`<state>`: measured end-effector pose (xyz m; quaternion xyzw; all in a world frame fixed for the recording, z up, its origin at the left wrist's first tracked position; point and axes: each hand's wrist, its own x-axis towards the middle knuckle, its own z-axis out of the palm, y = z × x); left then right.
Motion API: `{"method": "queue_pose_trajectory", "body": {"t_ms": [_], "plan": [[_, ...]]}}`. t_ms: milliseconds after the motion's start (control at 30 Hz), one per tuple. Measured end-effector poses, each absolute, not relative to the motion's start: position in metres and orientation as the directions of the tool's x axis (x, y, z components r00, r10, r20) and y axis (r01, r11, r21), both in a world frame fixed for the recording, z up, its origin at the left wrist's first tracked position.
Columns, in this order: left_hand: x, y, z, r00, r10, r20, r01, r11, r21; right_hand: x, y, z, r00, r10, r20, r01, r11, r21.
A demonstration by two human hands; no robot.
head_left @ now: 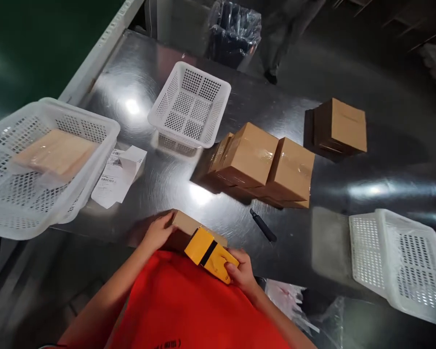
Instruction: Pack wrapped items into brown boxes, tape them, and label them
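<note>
A small cardboard box (pixel 191 224) lies at the near edge of the metal table, against the red clothing on my body. My left hand (pixel 160 233) grips its left end, fingers over the top edge. Wrapped in my right hand (pixel 242 269) is a yellow tape dispenser (pixel 212 256) with a black band across it, my thumb pressed on its side. The dispenser slants over the right part of the box and hides some of it. Further right on the table rests a black utility knife (pixel 263 226).
Several cardboard boxes (pixel 252 152) are grouped beyond the knife, and another box (pixel 349 127) sits farther right. White baskets stand left (pixel 111 128), at the back (pixel 223 104) and right (pixel 381 252). Printed paper slips (pixel 118 177) lie near the left basket. Behind the table is a lined bin (pixel 234 34).
</note>
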<state>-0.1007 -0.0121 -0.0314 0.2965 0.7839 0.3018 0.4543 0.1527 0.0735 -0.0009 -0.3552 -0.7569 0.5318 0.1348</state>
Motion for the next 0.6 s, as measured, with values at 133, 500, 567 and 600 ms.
{"method": "queue_pose_trajectory", "body": {"t_ms": [133,500,567,600], "plan": [[-0.105,-0.004,0.01,-0.448,0.777,-0.443,0.144,0.552,0.822,0.154,0.073,0.0,-0.713,0.681,-0.164,0.404,0.208,-0.891],[-0.087,0.009,0.022,-0.039,0.682,-0.731,-0.488,0.625,0.609,0.151,0.076,0.006,-0.73,0.639,-0.241,0.457,0.196,-0.867],[-0.088,0.008,0.022,-0.022,0.651,-0.759,-0.543,0.629,0.556,0.151,0.077,0.005,-0.736,0.635,-0.235,0.448,0.197,-0.872],[-0.088,0.007,0.022,-0.026,0.644,-0.765,-0.565,0.622,0.543,0.151,0.077,0.005,-0.738,0.632,-0.236,0.448,0.199,-0.871]]}}
